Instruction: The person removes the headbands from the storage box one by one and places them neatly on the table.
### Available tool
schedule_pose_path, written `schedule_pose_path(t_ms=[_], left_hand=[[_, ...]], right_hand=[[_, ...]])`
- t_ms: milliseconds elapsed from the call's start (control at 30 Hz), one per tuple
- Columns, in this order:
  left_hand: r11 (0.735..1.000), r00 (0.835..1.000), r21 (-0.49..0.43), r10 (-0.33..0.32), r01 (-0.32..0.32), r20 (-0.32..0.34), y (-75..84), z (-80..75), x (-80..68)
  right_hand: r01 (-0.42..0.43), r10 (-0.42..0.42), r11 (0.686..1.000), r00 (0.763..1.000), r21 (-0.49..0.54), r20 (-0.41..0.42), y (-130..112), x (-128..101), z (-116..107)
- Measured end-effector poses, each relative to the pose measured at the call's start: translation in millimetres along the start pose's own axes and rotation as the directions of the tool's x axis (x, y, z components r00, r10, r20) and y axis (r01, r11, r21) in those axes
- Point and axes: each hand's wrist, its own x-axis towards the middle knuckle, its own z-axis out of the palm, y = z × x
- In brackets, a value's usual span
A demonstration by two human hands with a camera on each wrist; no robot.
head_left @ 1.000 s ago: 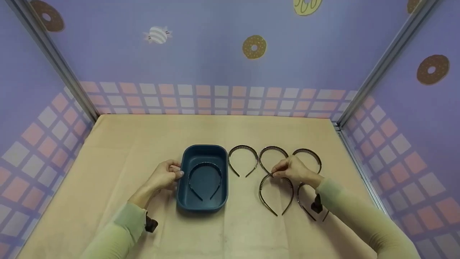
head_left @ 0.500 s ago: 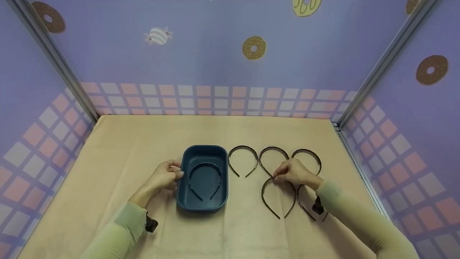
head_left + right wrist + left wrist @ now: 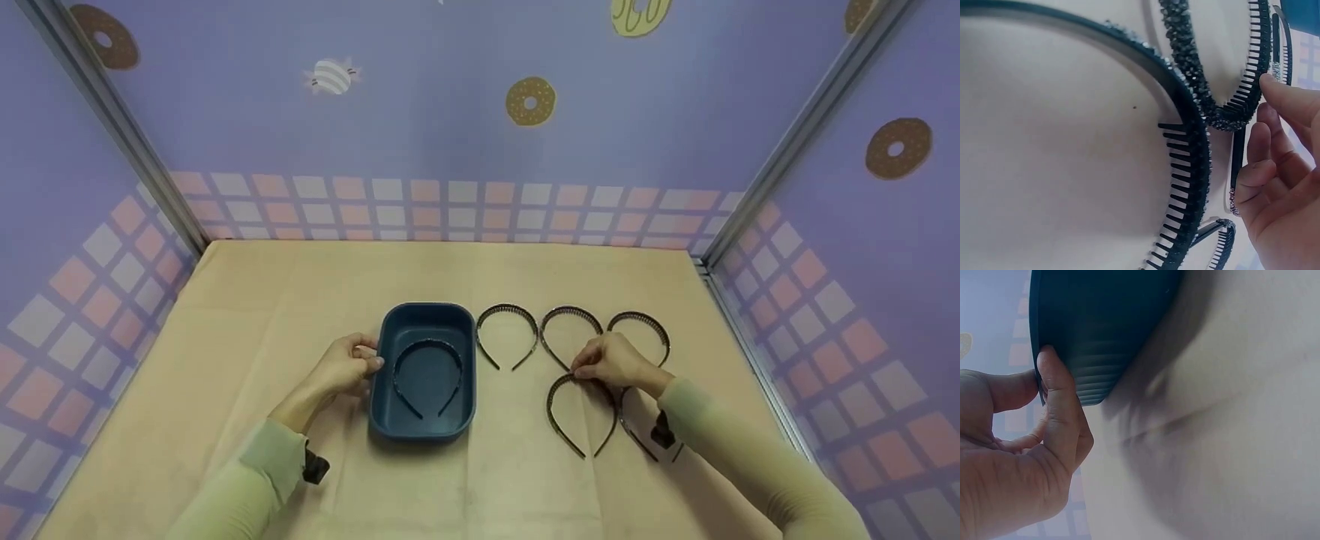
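My left hand [image 3: 346, 367] pinches the left rim of a dark blue rectangular box [image 3: 422, 435]. In the left wrist view, thumb and fingers clamp the wall of the box [image 3: 1089, 320] at its edge. Inside the box lies one dark headband [image 3: 398, 375]. My right hand [image 3: 619, 360] pinches the top of the arch of another headband [image 3: 555, 427], whose ends point toward me. The right wrist view shows this toothed headband [image 3: 1188, 62] covered in glittery stones, with thumb and fingertip at its curve. Part of its arch is hidden by my fingers.
Behind, a row of three headbands runs rightward from the box: one beside it [image 3: 508, 306], one in the middle [image 3: 572, 308] and one at the right [image 3: 643, 316]. Another headband [image 3: 639, 440] lies partly under my right wrist. Patterned walls [image 3: 457, 135] enclose the table [image 3: 315, 277].
My right hand has shifted the pinched headband slightly right and toward me, close beside the near right headband. The left hand and box stay still.
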Motion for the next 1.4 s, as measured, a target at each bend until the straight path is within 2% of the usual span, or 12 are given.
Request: schedule_pose_path(t_ms=[467, 833, 1133, 1400], left_hand=[[1.0, 1.0, 0.009, 0.012, -0.012, 0.001, -0.9, -0.7, -1.3], [0.999, 1.0, -0.019, -0.026, 0.026, 0.001, 0.6, 0.2, -1.4], [1.0, 1.0, -0.02, 0.0, 0.0, -0.001, 1.2, -0.6, -2.8], [1.0, 1.0, -0.022, 0.006, -0.006, -0.001, 0.7, 0.3, -0.9]], right_hand=[[0.018, -0.018, 0.997, 1.0, 0.081, 0.006, -6.5, 3.3, -0.2], [0.031, -0.035, 0.991, 0.999, 0.131, 0.027, -22.3, 8.1, -1.4], [0.012, -0.023, 0.98, 0.998, 0.199, 0.053, -38.6, 16.8, -7.3], [0.034, -0.04, 0.977, 0.999, 0.212, 0.025, -55.5, 25.6, -17.5]])
